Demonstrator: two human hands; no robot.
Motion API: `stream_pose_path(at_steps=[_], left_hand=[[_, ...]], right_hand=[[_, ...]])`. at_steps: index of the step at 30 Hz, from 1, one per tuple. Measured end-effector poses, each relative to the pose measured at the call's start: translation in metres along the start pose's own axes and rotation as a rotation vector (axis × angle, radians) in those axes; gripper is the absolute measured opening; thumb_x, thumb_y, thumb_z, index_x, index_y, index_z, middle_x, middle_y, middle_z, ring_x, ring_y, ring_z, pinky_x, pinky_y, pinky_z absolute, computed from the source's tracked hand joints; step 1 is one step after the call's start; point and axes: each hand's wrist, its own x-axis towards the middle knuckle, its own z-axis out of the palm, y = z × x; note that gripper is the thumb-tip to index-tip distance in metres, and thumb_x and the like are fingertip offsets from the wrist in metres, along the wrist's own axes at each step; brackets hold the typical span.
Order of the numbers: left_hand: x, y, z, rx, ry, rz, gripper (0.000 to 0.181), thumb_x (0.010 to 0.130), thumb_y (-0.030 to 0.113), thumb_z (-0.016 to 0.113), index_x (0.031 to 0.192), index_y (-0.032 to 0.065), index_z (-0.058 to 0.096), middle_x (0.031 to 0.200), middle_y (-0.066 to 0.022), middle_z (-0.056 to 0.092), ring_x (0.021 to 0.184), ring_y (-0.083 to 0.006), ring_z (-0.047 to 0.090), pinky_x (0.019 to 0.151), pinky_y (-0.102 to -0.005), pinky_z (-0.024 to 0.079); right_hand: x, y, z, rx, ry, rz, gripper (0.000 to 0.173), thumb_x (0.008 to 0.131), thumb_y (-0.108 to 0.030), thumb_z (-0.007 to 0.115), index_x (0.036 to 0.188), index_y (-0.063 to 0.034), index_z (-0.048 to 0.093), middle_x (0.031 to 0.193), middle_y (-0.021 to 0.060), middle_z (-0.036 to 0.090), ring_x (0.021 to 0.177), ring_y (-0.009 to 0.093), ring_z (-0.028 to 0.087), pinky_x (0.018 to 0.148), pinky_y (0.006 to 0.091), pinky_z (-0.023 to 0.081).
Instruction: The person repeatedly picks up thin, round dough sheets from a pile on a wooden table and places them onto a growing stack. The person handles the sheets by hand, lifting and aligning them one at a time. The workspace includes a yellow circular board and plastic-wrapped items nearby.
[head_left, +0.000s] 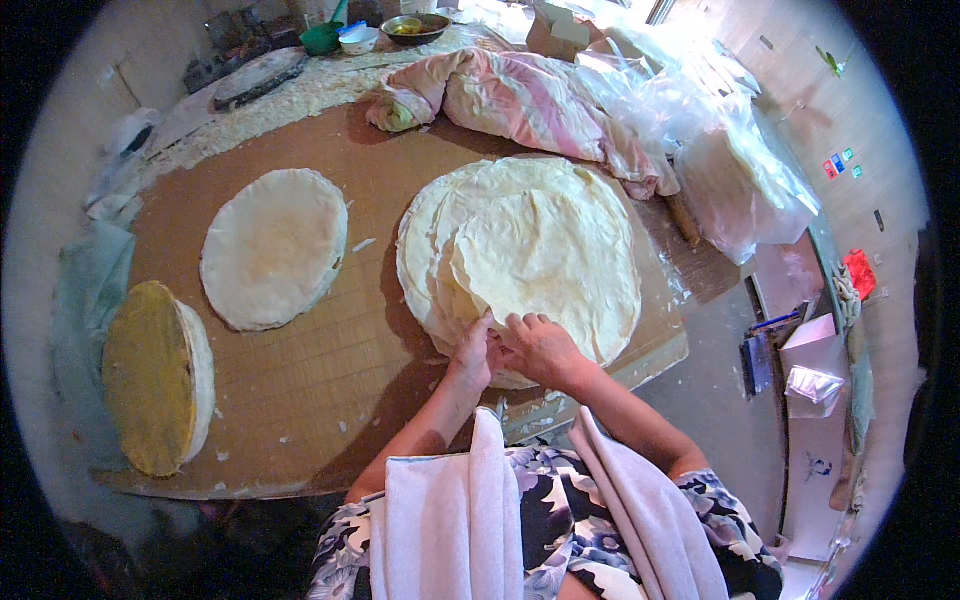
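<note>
A stack of large, thin round flatbreads (555, 240) lies right of centre on the wooden board (375, 300), its top sheet wrinkled and lifted in folds on the left side. At the stack's near edge, my left hand (474, 352) pinches the edge of the top sheet, thumb uppermost. Close beside it, almost touching, my right hand (546, 346) curls its fingers over the same edge. The fingertips are partly hidden. To the left, a single pale dough round (274, 247) rests flat. Nearer the left rim sits a yellowish round disc (150, 379) on top of a pale round.
A pink-stained cloth bundle (517, 105) lies behind the stack, next to clear plastic bags (735, 180). A wooden rod end (682, 217) shows beneath. Bowls, including a dark metal one (416, 28), stand at the back. Dough scraps dot the board's near edge.
</note>
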Motion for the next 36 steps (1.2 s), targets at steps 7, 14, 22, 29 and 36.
stream_pose_path(at_steps=[7,14,22,29,36], left_hand=[[0.003,-0.005,0.001,-0.058,-0.122,0.022,0.036,0.083,0.039,0.048,0.104,0.0100,0.047,0.102,-0.0076,0.056,0.093,-0.0216,0.054,0.080,-0.0357,0.042],[0.016,-0.007,-0.007,0.118,0.026,0.043,0.037,0.084,0.037,0.047,0.108,0.0103,0.044,0.104,-0.0091,0.055,0.091,-0.0231,0.057,0.076,-0.0329,0.043],[0.020,-0.011,-0.004,0.380,0.134,0.118,0.042,0.084,0.037,0.046,0.116,0.0108,0.039,0.107,-0.0092,0.054,0.094,-0.0233,0.055,0.079,-0.0347,0.043],[0.017,-0.020,0.010,0.363,0.209,0.135,0.034,0.081,0.023,0.052,0.111,0.0068,0.045,0.096,-0.0064,0.057,0.080,-0.0185,0.058,0.067,-0.0272,0.043],[-0.052,-0.025,-0.012,0.638,0.697,0.580,0.023,0.081,0.013,0.049,0.103,0.0047,0.049,0.083,-0.0053,0.058,0.067,-0.0155,0.057,0.056,-0.0267,0.045]], right_hand=[[0.003,0.047,-0.005,0.133,0.154,0.206,0.017,0.070,-0.005,0.050,0.086,-0.0050,0.055,0.067,0.0142,0.058,0.065,0.027,0.059,0.057,0.0343,0.047],[0.049,0.217,-0.111,1.186,-0.170,0.354,0.024,0.059,0.006,0.055,0.083,-0.0011,0.056,0.073,0.0065,0.057,0.058,0.018,0.056,0.052,0.0309,0.046],[0.080,0.374,-0.240,0.928,-0.066,0.263,0.020,0.060,-0.008,0.060,0.079,-0.0020,0.057,0.065,0.0060,0.056,0.051,0.017,0.053,0.048,0.0321,0.045],[0.037,0.432,-0.418,0.618,0.067,0.212,0.025,0.064,-0.018,0.056,0.085,-0.0048,0.053,0.061,0.0023,0.047,0.043,0.012,0.045,0.039,0.0269,0.040],[0.043,0.230,-0.216,-0.069,0.543,-0.191,0.021,0.070,-0.001,0.048,0.088,-0.0042,0.058,0.071,0.0115,0.058,0.064,0.023,0.056,0.062,0.0348,0.046]])
